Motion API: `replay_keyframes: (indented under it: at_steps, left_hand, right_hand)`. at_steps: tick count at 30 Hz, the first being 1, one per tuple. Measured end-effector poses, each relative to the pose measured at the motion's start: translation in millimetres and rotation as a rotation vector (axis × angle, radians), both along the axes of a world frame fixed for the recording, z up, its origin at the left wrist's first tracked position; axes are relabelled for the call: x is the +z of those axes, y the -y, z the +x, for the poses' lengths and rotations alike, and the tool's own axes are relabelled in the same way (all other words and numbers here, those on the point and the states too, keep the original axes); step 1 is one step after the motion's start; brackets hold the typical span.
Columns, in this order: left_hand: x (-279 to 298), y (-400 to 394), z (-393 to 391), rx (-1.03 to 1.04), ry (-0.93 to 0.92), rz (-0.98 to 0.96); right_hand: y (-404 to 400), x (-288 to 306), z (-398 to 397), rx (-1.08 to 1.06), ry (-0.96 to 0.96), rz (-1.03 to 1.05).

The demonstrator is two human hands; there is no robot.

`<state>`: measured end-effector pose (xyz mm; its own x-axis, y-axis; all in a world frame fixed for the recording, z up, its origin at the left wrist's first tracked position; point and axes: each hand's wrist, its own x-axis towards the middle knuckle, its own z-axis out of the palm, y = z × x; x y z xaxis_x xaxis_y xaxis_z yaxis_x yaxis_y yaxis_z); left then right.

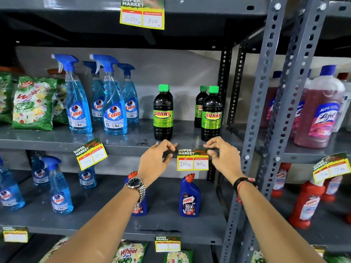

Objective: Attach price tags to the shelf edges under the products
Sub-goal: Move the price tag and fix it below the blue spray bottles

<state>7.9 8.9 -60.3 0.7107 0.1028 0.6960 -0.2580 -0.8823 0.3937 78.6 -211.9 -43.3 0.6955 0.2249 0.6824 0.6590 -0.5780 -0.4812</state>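
At frame centre my right hand (221, 152) pinches the light, floppy price tag (192, 160) by its top strip; left hand (157, 158) looks loosely curled, empty

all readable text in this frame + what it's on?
"SUPER MARKET", "100 Rs", "80 Rs": price tag at both hands
"SUPER MARKET", "600", "300": top tag
"Colin": spray bottles
"SUNNY": dark bottles
"HARPIC 10X TOTAL CLEAN": blue bottle
"Lizol": pink bottle
"Wheel 2in1": green pack
Other tags' prices: too blurred.
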Motion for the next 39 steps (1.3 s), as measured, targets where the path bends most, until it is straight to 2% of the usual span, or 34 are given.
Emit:
replay_keyframes:
  at_steps: [3, 5, 10, 13, 20, 24, 27, 32, 39]
  left_hand:
    - [-1.3, -29.7, -18.2, -0.036, 0.060, 0.004]
    - [-0.1, -59.5, -34.1, -0.011, 0.147, -0.030]
    - [4.6, -148.4, -76.0, 0.192, 0.353, -0.154]
    - [0.7, -205.4, -93.8, 0.334, 0.288, -0.177]
    - [-10.3, -301.6, -115.1, 0.444, -0.002, 0.162]
    - [-19.1, -316.7, -107.5, 0.406, -0.066, 0.273]
    - [-21.7, -314.3, -98.1, 0.337, -0.101, 0.223]
    - [-16.3, -303.9, -89.4, 0.251, -0.034, 0.053]
    - [-11.4, -307.8, -89.1, 0.202, 0.023, 0.001]
  right_hand:
    - [10.3, 12.9, -2.5, 0.120, -0.192, 0.068]
    - [8.7, 18.7, -6.3, 0.162, -0.242, 0.142]
    - [-40.1, 23.0, -32.4, 0.175, -0.131, 0.316]
    - [-91.2, 19.3, -50.0, 0.212, -0.110, 0.313]
    - [-228.4, 0.0, -80.0, 0.221, -0.025, 0.199]
    - [-279.7, -7.2, -91.8, 0.166, 0.022, 0.160]
    - [-299.2, -9.3, -96.6, 0.053, 0.018, 0.129]
    - [-323.9, -2.0, -101.0, -0.079, 0.033, 0.079]
    - [-340.0, -0.3, -98.7, -0.193, 0.067, 0.063]
